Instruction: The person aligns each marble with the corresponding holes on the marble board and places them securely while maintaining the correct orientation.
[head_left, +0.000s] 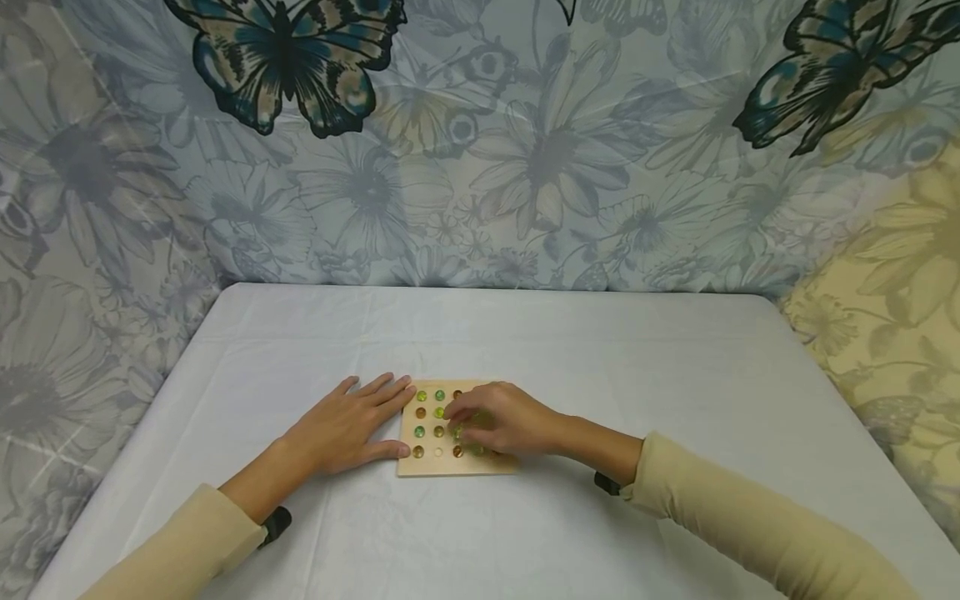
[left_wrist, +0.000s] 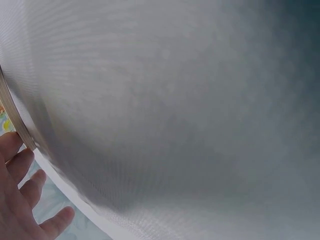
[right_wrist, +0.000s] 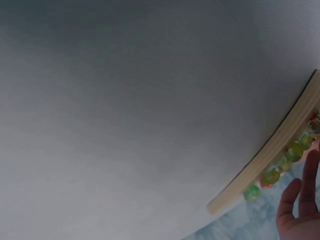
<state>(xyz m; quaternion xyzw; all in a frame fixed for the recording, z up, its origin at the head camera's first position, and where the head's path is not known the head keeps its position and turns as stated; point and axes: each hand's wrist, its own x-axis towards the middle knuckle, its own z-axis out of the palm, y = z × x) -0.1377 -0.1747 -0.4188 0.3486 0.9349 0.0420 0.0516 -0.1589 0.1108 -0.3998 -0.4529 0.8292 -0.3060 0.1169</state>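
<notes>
A square wooden board (head_left: 457, 469) lies on the white-covered table, with rows of green, yellow-green and amber glass marbles (head_left: 440, 396) set in its hollows. My left hand (head_left: 339, 435) rests at the board's left side, fingers spread near the top corner and thumb along the lower left edge. Over the board's right half is my right hand (head_left: 513, 421), its fingers bent down and hiding some marbles. A gap shows between its thumb and index finger, with marbles visible below. In the right wrist view, marbles (right_wrist: 271, 175) stand out along the board's edge (right_wrist: 265, 162) near the fingers.
White cloth (head_left: 495, 333) covers the table around the board. Behind it hangs a flowered fabric backdrop (head_left: 510, 208) with large butterflies (head_left: 283, 58). Both forearms wear light sleeves, with a dark wrist device (head_left: 276, 525) under the left cuff.
</notes>
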